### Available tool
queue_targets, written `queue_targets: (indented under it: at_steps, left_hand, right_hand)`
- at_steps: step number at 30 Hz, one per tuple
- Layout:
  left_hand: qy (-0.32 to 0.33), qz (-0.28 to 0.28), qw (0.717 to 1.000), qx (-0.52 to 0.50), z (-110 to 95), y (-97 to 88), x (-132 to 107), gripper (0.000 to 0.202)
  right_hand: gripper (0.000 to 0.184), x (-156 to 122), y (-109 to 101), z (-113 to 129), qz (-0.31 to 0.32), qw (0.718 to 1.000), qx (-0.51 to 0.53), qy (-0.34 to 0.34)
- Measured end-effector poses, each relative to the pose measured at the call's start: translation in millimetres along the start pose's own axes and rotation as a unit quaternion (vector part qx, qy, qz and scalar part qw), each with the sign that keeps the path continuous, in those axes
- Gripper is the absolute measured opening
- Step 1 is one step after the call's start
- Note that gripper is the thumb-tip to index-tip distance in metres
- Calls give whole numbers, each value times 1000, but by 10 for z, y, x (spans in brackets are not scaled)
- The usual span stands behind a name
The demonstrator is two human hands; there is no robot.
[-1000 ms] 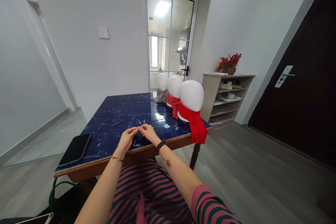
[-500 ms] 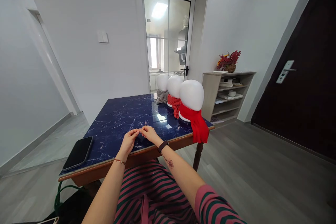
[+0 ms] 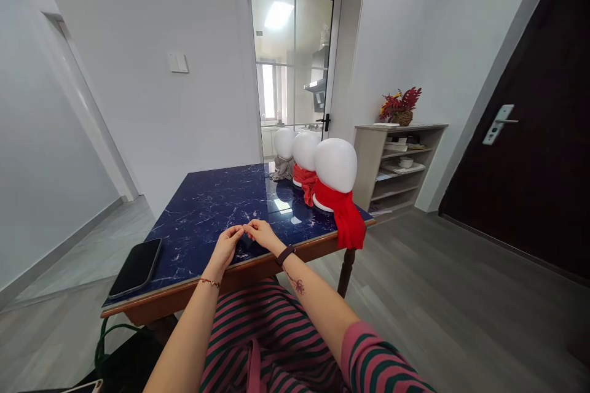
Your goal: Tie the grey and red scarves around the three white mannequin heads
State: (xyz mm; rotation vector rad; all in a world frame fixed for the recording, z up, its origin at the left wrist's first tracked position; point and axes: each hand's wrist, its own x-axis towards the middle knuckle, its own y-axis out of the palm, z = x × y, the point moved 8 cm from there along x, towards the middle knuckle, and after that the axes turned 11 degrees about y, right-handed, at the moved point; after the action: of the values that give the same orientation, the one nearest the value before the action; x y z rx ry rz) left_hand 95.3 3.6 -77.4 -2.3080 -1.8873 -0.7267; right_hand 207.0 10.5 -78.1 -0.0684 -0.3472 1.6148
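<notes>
My left hand (image 3: 225,247) and my right hand (image 3: 262,235) rest together on the near edge of a dark blue marble table (image 3: 207,202). Their fingertips meet, fingers curled loosely; nothing shows between them. A black band sits on my right wrist and a thin bracelet on my left. Three white mannequin heads stand along the table's right side. The nearest head (image 3: 336,166) wears a red scarf (image 3: 345,218) that hangs over the table edge. The middle head (image 3: 306,152) has a red scarf too, the far head (image 3: 284,143) a grey one.
A black phone (image 3: 135,268) lies at the table's left front corner. A shelf unit (image 3: 396,163) with dried flowers stands at the right wall. Behind the table is a glass door (image 3: 290,61); a dark door (image 3: 530,153) is at the far right. Grey floor surrounds the table.
My hands stay joined at the table edge. The view has shifted slightly, so everything sits a little lower and to the right than a second ago.
</notes>
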Motion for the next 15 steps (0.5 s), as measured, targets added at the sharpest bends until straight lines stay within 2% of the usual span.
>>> queue_targets:
  at_steps: [15]
  left_hand:
    - [-4,-21,1000,-12,4,-34,-8,34]
  right_hand:
    - [28,-8,-28,-6,-15,1000,2,-1]
